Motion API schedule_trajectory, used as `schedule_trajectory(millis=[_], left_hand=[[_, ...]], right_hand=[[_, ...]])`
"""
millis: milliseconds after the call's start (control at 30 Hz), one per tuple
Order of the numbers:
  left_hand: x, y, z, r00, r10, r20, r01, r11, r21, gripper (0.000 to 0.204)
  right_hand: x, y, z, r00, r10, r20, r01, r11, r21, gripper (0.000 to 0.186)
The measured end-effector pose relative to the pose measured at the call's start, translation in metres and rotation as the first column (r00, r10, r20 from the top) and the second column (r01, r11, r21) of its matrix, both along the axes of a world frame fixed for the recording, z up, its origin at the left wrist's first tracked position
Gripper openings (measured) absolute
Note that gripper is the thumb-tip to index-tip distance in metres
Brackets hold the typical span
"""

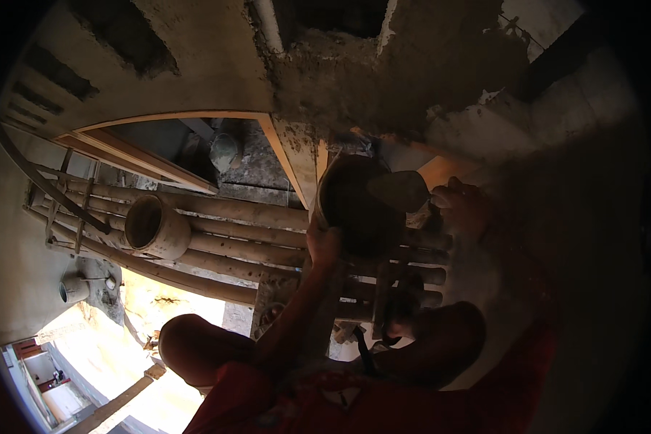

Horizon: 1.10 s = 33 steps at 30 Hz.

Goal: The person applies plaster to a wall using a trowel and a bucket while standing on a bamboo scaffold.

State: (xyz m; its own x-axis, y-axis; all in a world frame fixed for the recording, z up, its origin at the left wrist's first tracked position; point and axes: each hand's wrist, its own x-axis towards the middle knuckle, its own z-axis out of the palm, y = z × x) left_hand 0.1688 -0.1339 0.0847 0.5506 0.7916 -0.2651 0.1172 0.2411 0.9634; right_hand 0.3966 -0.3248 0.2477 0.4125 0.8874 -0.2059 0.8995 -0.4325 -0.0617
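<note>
A dark bucket [323,199] stands in front of me on a platform of round poles. My left hand [323,244] is closed on the bucket's near left rim. My right hand [461,205] is closed round the handle of a trowel [399,190]. The trowel's pointed blade reaches left over the bucket's right side. Deep shadow hides most of what is inside the bucket, and I cannot tell whether the blade touches it.
A second bucket [172,230] lies tipped on the poles [249,235] at left. Beyond them, a wooden frame [188,114] surrounds an opening. The plastered wall [383,87] rises ahead. Gaps between poles drop to a bright floor [141,347], far below, with another bucket [74,291].
</note>
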Motion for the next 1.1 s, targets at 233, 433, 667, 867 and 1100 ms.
schedule_trajectory(millis=[233,433,667,867,1100], left_hand=[[0.008,-0.015,0.033,0.993,-0.114,-0.017,0.115,0.986,0.122,0.052],[0.011,-0.013,0.044,0.978,-0.150,0.146,0.153,0.988,-0.003,0.051],[0.012,-0.002,0.028,0.987,-0.076,0.144,0.098,0.982,-0.158,0.050],[0.009,0.002,0.018,0.992,0.013,0.125,0.019,0.968,-0.249,0.050],[0.016,-0.006,-0.001,0.982,0.014,0.186,0.030,0.972,-0.231,0.052]], right_hand=[[-0.026,-0.001,-0.102,0.993,0.103,0.066,-0.084,0.968,-0.237,0.038],[-0.035,-0.015,-0.120,0.935,-0.041,-0.352,0.045,0.999,0.001,0.043],[-0.029,-0.018,-0.072,0.892,-0.048,-0.449,0.177,0.952,0.249,0.043],[-0.004,-0.008,0.026,0.891,0.061,-0.450,0.068,0.962,0.265,0.038],[0.091,-0.004,0.030,0.926,-0.126,-0.355,0.227,0.939,0.260,0.042]])
